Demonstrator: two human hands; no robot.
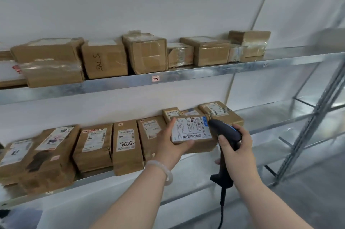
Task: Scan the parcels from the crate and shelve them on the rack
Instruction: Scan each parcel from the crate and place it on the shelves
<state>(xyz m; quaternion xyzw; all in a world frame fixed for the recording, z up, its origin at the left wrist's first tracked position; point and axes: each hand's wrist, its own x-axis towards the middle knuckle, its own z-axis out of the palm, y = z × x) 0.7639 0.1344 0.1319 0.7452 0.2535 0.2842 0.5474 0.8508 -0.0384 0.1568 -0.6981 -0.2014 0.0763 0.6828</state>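
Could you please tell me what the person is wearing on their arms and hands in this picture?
No sleeves and no gloves are in view. The left hand has a smooth, pale, translucent bangle round its wrist; the right hand shows no ring, watch or band.

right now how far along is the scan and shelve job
Done: rows of cardboard parcels sit on the upper shelf and lower shelf. In hand: the left hand holds a labelled parcel while the right hand grips the barcode scanner pointed at its label. Left: shelving this parcel; the crate is out of view, so the remainder is unknown.
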